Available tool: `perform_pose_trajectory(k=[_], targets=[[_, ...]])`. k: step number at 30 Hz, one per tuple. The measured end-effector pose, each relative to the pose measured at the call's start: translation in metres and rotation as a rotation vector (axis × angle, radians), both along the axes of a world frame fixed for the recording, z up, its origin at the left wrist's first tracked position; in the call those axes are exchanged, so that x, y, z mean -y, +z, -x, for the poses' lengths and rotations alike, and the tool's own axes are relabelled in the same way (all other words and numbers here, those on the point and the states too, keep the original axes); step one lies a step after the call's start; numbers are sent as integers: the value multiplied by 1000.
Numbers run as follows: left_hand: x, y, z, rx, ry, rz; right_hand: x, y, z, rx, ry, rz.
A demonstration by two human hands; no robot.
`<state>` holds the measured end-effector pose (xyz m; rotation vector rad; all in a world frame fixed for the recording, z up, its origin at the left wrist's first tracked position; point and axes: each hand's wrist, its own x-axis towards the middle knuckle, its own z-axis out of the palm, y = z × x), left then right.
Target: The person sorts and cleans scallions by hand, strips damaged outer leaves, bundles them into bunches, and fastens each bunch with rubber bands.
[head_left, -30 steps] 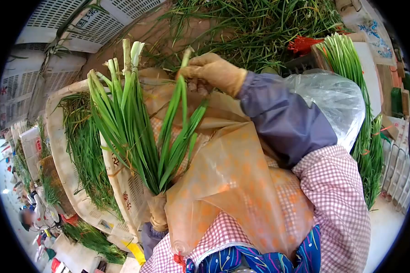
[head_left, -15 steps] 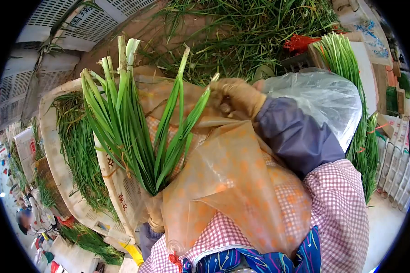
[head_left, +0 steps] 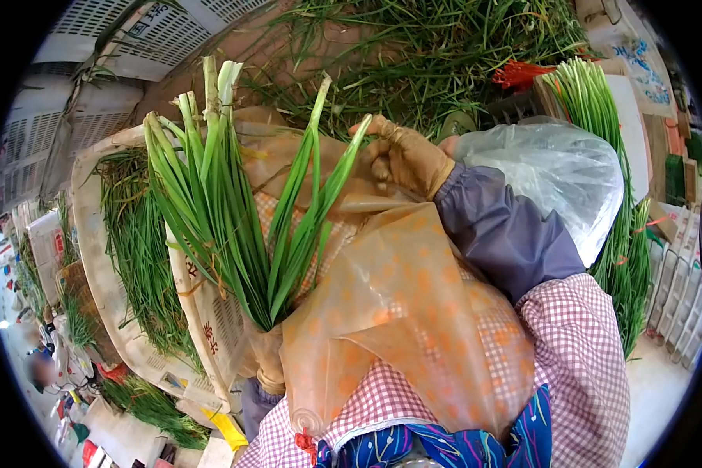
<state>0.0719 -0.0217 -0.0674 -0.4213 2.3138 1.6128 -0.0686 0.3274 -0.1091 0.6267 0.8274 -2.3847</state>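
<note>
My left hand [head_left: 264,360], in a tan glove, is mostly hidden behind the leaves and the apron. It grips a fan of garlic chives [head_left: 222,203] by the leafy part, pale cut ends pointing up and away. Two stalks lean apart from the main bunch on the right. At the tip of the outermost stalk is my gloved right hand [head_left: 413,161], its fingers curled and the forefinger against or just beside the stalk end. Anything between those fingers is too small to make out. A translucent plastic apron [head_left: 398,312] covers my lap beneath the bunch.
A whitish crate [head_left: 203,312] holding more greens stands at left. Loose green leaves [head_left: 437,54] litter the ground ahead. Tied chive bundles [head_left: 593,101] lie at right, beside clear plastic [head_left: 546,171] and red ties [head_left: 519,76]. Grey perforated crates [head_left: 125,39] stand at upper left.
The right hand, blurred before, is now sharper, with its forefinger reaching up by the outer stalk's tip. The bunch in the left hand stays almost where it was.
</note>
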Motion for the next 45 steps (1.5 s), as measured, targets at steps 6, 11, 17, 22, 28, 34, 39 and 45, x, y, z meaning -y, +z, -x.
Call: perform_pose_trajectory(k=[6,11,17,22,28,34,39,45], targets=[[-27,9,8,-81,40,-41,31,1,18,-46,-125,-30],[-19,-7,4,-93,88,-95,29,-5,21,-191,-221,258],[-27,8,9,-51,43,-179,37,27,40,-90,-13,-39],[-32,39,20,111,64,-401,37,31,49,-229,214,-478],[-27,27,16,154,94,-459,36,26,42,-186,76,-254],[-37,35,19,177,229,-452,30,14,69,-410,59,-527],[-34,28,14,47,113,-270,-87,11,112,-444,-643,-1045],[-40,24,15,-4,121,-298,-70,87,86,-670,-262,-856]])
